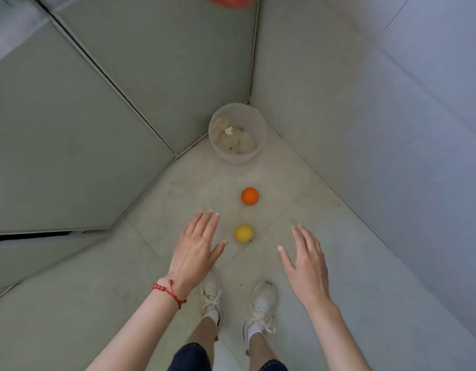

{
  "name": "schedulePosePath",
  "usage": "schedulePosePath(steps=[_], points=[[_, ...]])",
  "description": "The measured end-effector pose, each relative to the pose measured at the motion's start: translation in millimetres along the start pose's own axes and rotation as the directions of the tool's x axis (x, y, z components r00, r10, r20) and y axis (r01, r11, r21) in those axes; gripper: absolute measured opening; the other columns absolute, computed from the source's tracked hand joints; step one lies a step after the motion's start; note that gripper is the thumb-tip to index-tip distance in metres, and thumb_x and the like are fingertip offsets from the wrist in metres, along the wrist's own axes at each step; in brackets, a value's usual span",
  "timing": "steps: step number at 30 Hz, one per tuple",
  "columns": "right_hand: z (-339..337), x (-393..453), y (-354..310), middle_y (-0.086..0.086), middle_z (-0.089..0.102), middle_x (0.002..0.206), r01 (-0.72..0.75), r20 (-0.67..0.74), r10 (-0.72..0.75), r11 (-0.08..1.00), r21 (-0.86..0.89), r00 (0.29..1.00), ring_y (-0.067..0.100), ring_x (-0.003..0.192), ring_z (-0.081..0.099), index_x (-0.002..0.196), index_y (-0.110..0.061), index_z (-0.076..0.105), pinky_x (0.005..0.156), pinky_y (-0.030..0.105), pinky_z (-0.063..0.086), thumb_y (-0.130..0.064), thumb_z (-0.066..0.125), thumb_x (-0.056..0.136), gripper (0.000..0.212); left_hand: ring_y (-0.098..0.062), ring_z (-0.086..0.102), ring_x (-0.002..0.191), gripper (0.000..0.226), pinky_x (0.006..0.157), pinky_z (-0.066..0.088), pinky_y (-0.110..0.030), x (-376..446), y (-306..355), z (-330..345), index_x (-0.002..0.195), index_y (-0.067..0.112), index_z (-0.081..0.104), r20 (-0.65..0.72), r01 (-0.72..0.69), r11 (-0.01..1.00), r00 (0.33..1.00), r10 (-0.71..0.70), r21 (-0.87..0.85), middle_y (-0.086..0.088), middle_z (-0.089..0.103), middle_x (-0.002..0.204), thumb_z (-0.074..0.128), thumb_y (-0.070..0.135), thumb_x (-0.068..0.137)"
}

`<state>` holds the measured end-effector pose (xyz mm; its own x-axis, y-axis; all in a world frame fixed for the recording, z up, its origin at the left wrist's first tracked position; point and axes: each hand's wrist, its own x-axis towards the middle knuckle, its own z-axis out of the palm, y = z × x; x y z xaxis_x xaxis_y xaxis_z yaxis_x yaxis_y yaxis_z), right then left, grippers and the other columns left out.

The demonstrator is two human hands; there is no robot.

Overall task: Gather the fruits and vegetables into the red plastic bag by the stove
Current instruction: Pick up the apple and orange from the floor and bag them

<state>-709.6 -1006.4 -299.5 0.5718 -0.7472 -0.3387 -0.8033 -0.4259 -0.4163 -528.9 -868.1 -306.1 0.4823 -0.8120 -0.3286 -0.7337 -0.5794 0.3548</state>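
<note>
2 hands (198,250) (306,259) open nr lemon (243,233)

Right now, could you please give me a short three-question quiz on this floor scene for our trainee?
1. True or false: the left hand is holding the yellow fruit.
2. Which fruit lies closer to the white bucket in the corner?
A. the orange fruit
B. the yellow fruit
C. neither, both are inside it
3. Fill in: a red ____ is worn on the left wrist.

Key:
1. False. Both the left hand and the right hand are open and empty, spread on either side of the yellow fruit.
2. A.
3. Bracelet.
</note>
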Motion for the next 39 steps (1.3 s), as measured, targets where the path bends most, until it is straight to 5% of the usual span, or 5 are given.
schedulePosePath(steps=[7, 14, 21, 33, 39], points=[[98, 48, 62, 0.015, 0.045, 0.141, 0.010, 0.044, -0.011, 1.000, 0.015, 0.999, 0.028, 0.132, 0.038, 0.132, -0.005, 0.045, 0.106, 0.037, 0.033, -0.041, 0.043, 0.084, 0.061, -0.036, 0.057, 0.113, 0.070, 0.098, 0.043, -0.038, 55, -35, 120, 0.122, 0.003, 0.054, 0.042, -0.078, 0.997, 0.996, 0.078, -0.022, -0.018, 0.062, 0.121, 0.015, 0.054, 0.093], [182, 104, 125, 0.008, 0.035, 0.148, 0.110, 0.098, -0.113, 0.993, 0.040, 0.989, 0.021, 0.138, 0.028, 0.138, -0.011, 0.037, 0.110, 0.034, 0.027, -0.033, 0.051, 0.091, 0.054, -0.035, 0.049, 0.123, 0.076, 0.101, 0.039, -0.044, 113, -64, 226, 0.128, 0.005, 0.050, 0.118, -0.162, 0.984, 0.978, 0.171, -0.076, -0.017, 0.055, 0.131, 0.018, 0.062, 0.088], [246, 157, 171, 0.000, 0.036, 0.148, 0.057, 0.056, -0.070, 0.978, 0.200, 0.996, 0.012, 0.137, 0.027, 0.140, -0.019, 0.035, 0.104, 0.017, 0.019, -0.034, 0.050, 0.091, 0.054, -0.018, 0.030, 0.135, 0.071, 0.105, 0.028, -0.025, 156, -95, 317, 0.141, 0.018, 0.032, 0.202, -0.067, 0.969, 0.972, 0.117, -0.238, -0.004, 0.037, 0.147, 0.035, 0.053, 0.080], [315, 213, 189, 0.000, 0.043, 0.142, 0.081, -0.042, -0.070, 0.881, 0.466, 0.997, 0.016, 0.129, 0.042, 0.135, -0.019, 0.042, 0.108, 0.037, 0.036, -0.029, 0.052, 0.091, 0.046, -0.017, 0.037, 0.128, 0.082, 0.100, 0.029, -0.022, 181, -116, 407, 0.141, 0.021, 0.028, 0.333, 0.025, 0.903, 0.934, 0.133, -0.430, -0.002, 0.036, 0.143, 0.071, 0.040, 0.075], [319, 227, 192, -0.001, 0.047, 0.139, 0.020, -0.037, 0.002, 0.812, 0.583, 0.999, 0.003, 0.118, 0.044, 0.134, -0.021, 0.045, 0.096, 0.021, 0.037, -0.028, 0.053, 0.091, 0.044, -0.018, 0.042, 0.123, 0.079, 0.096, 0.033, -0.023, 184, -107, 415, 0.137, 0.020, 0.036, 0.341, 0.140, 0.867, 0.939, 0.037, -0.478, -0.002, 0.042, 0.140, 0.076, 0.037, 0.070]])
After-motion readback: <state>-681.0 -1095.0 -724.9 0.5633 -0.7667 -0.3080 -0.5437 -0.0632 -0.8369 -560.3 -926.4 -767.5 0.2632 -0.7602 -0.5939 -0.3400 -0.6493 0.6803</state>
